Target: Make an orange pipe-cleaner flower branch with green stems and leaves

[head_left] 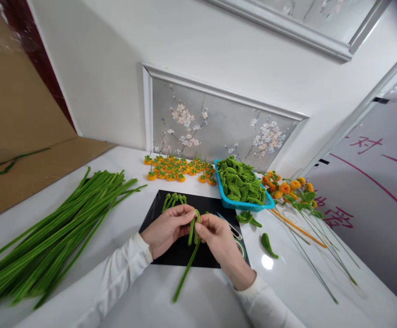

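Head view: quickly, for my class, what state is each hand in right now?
Left hand: closed, fingertips pinching the bent green stem near its top.
Right hand: closed, fingertips pinching the bent green stem from the other side.

Hands [223,243] partly hide the black mat [207,258]; the upper frame [287,29] is cropped.

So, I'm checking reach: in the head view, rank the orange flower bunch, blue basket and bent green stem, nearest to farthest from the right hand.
From the right hand:
1. Bent green stem: pinched in its grip.
2. Blue basket: ahead, slightly right.
3. Orange flower bunch: farther right.
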Motion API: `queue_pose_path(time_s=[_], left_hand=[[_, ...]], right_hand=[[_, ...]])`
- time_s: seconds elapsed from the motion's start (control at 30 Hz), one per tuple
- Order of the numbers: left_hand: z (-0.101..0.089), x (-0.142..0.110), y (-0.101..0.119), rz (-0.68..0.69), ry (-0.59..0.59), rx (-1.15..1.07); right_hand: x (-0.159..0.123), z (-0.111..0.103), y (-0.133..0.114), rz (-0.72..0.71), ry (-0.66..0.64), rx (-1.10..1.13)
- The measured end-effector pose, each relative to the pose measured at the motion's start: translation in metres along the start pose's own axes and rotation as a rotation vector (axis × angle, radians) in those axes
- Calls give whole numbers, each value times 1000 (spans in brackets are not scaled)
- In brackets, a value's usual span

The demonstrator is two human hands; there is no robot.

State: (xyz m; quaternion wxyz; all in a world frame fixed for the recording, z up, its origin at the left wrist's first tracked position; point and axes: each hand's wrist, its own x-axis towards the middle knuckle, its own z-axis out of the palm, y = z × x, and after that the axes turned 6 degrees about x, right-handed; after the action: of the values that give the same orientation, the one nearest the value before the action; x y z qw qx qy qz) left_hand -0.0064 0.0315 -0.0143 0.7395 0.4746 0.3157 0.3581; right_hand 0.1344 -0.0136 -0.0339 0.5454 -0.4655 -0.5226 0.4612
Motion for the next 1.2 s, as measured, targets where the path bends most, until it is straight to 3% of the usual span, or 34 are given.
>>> queue_pose_path(time_s=[0.17, 0.37, 0.67, 0.77, 0.93, 1.2], left_hand=[[-1, 0, -1, 6, 32, 99], [-4, 1, -4, -40, 18, 134], [6, 1, -21, 6, 155, 137], [10, 0, -26, 31, 211, 100], [6, 1, -23, -8, 209, -39], [0, 3, -16, -60, 127, 42]], right_hand=[[-4, -1, -1, -108, -7, -244], [-6, -1, 0, -115, -35, -292], [-4, -8, 1, -97, -71, -415], [-1, -16, 3, -78, -29, -432], [2, -24, 8, -66, 55, -434], [-5, -12, -2, -89, 52, -530]])
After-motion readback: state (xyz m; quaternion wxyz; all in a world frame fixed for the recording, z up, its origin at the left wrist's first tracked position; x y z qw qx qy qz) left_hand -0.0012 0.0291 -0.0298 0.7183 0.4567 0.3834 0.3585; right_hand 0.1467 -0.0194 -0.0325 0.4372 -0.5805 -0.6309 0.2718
